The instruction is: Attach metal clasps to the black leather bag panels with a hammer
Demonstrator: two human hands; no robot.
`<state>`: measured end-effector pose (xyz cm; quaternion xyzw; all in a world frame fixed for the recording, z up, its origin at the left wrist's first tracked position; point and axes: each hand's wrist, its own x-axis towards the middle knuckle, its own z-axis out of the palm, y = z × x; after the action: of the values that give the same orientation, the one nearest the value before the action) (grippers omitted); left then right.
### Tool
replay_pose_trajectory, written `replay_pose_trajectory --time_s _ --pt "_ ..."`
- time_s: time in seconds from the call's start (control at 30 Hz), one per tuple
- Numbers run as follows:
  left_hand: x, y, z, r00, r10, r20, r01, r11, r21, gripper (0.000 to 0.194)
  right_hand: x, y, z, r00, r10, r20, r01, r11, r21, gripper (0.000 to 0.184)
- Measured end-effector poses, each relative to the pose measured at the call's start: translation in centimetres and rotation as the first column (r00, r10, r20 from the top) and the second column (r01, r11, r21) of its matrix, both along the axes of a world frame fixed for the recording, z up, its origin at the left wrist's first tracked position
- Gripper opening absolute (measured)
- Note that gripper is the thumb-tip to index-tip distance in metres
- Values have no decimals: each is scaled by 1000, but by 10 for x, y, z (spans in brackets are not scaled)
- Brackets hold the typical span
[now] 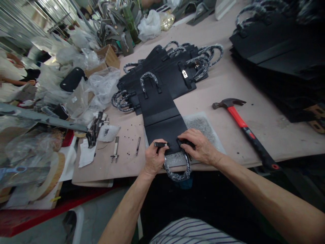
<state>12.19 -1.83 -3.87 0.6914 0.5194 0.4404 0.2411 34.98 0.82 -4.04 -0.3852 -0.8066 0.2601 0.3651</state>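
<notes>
A black bag panel [162,123] lies across a speckled pale board [200,127] at the table's near edge. A handle [177,176] wrapped in clear plastic hangs from its near end, over the edge, and another wrapped handle [148,79] is at its far end. My left hand [154,156] is closed at the panel's near left corner, pinching a short black strap [159,144]. At the near right corner, my right hand [200,145] grips a black strap end [186,143] between thumb and fingers. My fingers hide where both straps meet the panel.
A claw hammer [238,118] with a red-and-black grip lies at right. Dividers [115,149] and a thin metal punch [138,146] rest at left. More handled panels [175,76] are piled behind, with a tall black stack [276,57] at far right. A person's arm [19,82] shows far left.
</notes>
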Motion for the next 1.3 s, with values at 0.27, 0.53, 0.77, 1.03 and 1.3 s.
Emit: replay_pose_trajectory --time_s 0.27,0.53,0.77,1.03,1.3 --pt "5 4 3 998 -56 6 56 998 -17 9 0 -3 5 995 -79 -53 80 997 22 20" --pt "5 1 -2 998 -56 18 57 998 -27 10 109 -17 7 680 -621 390 585 780 223 26" --pt "6 1 -2 999 -34 30 35 999 -31 10 158 -8 -2 731 -565 384 661 446 -603 31" --pt "5 0 0 998 -32 49 34 999 -37 12 87 -3 65 661 -740 -120 103 248 -963 17" --pt "4 1 -4 999 -29 14 29 998 -59 10 40 -39 133 913 -231 336 263 963 -54 40"
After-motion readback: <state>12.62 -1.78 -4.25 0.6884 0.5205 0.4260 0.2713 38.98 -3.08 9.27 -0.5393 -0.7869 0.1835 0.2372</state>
